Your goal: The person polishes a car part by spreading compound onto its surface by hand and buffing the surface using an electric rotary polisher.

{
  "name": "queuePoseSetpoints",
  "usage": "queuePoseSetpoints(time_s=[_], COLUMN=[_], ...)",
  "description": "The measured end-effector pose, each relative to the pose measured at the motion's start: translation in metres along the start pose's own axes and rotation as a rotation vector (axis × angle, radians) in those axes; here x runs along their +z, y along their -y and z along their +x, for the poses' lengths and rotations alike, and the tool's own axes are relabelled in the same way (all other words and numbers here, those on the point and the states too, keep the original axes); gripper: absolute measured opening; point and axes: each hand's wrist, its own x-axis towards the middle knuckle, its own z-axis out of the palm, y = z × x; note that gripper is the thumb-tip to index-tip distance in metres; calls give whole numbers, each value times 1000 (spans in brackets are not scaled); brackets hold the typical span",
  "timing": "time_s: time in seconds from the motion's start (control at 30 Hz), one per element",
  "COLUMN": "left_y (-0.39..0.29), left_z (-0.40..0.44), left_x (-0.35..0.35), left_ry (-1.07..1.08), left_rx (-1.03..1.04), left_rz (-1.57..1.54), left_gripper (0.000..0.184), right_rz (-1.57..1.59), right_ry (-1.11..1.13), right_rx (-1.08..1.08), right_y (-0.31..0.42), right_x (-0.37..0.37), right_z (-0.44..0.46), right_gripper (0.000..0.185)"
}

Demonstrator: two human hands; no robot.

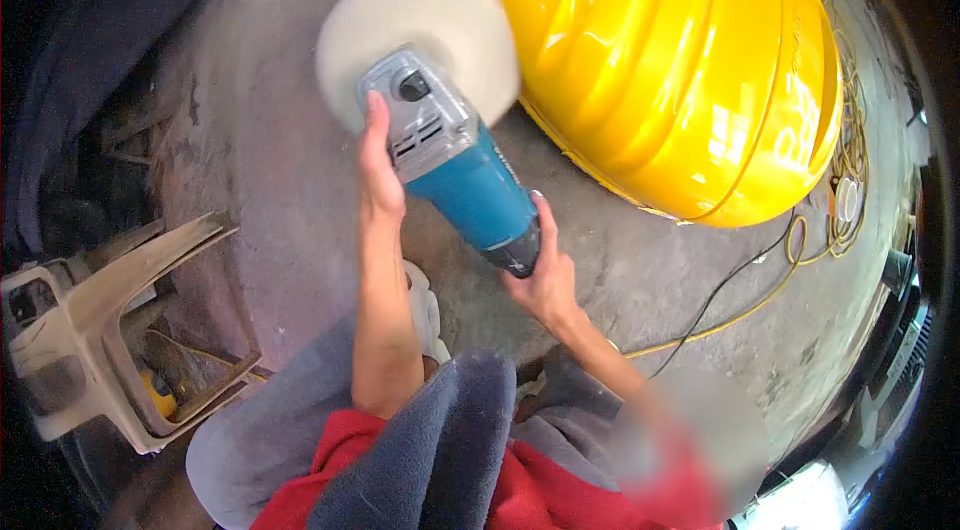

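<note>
A polisher (pixel 470 192) with a blue body, a silver metal head and a wide round white pad (pixel 410 10) is held between my two hands above the floor. My left hand (pixel 381 170) grips the side of the metal head, its thumb lying along the housing and its other fingers hidden underneath. At the rear end, my right hand (pixel 543 280) is closed around the dark handle. The pad looks smeared at its edge. Just right of it lies a glossy yellow ribbed shell (pixel 660 60); whether the pad touches it I cannot tell.
A worn beige frame-like panel (pixel 100 350) stands at the left. On the right, a yellow cord (pixel 720 328) and a black cable (pixel 722 282) run over the concrete floor (pixel 280 160) towards a heap of coiled hose (pixel 850 170). Dark cloth (pixel 90 60) hangs at upper left.
</note>
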Motion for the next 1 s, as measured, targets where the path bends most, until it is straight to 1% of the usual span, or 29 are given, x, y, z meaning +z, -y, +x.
queuePoseSetpoints(time_s=[0.03, 0.07, 0.1, 0.13, 0.17, 0.23, 0.3, 0.37, 0.4, 0.47, 0.57, 0.6, 0.67, 0.73, 0.8, 0.87, 0.9, 0.93, 0.97, 1.0], left_y=[-2, -5, -11, -17, -26, -45, -50, -45, -43, -39, -52, -59, -77, -88, -100, -102, -101, -97, -90, -81], left_z=[2, 3, 2, 5, 5, 9, 12, 16, 17, 18, 18, 18, 25, 37, 50, 57, 59, 60, 60, 59], left_x=[1, 2, 7, 12, 17, 28, 30, 18, 15, 11, 28, 40, 62, 72, 72, 68, 64, 57, 46, 35], left_ry=[13, 15, 12, 15, 14, 163, 186, 95, 108, 41, 75, 47, 57, 66, 180, 147, 113, 120, 120, 117], left_rx=[-5, 7, 17, 75, 68, 98, 91, 57, 71, 38, 78, 113, 120, 133, 132, 123, 109, 117, 102, 87], left_rz=[-6, 20, 51, 92, 101, 212, 232, 251, 265, 200, 263, 271, 301, 330, 404, 414, 415, 421, 349, 275], left_gripper=[60, 60, 59, 58, 58, 67, 68, 65, 65, 64, 62, 62, 61, 60, 59, 58, 57, 57, 58, 59], right_rz=[25, 49, 46, 79, 115, 159, 203, 170, 186, 154, 185, 197, 220, 272, 323, 370, 378, 377, 372, 373], right_ry=[37, 4, 3, -36, -74, -103, -138, -88, -104, -14, -48, -42, -167, -155, -151, -48, -54, -7, 42, 36], right_rx=[19, -19, -6, -33, -64, -82, -109, -104, -113, -79, -101, -94, -246, -276, -313, -293, -297, -281, -266, -273], right_y=[-2, -5, -4, -1, 2, 7, 12, 13, 14, 15, 17, 20, 30, 44, 54, 59, 58, 55, 52, 49], right_x=[3, 9, 9, 10, 12, 17, 18, 19, 18, 17, 15, 14, 8, 3, -6, -15, -16, -17, -19, -22], right_z=[1, 2, 3, 5, 7, 12, 14, 15, 16, 16, 19, 20, 26, 33, 38, 39, 38, 36, 35, 30], right_gripper=[105, 105, 105, 105, 106, 106, 106, 110, 110, 110, 110, 110, 109, 107, 106, 101, 101, 98, 95, 95])
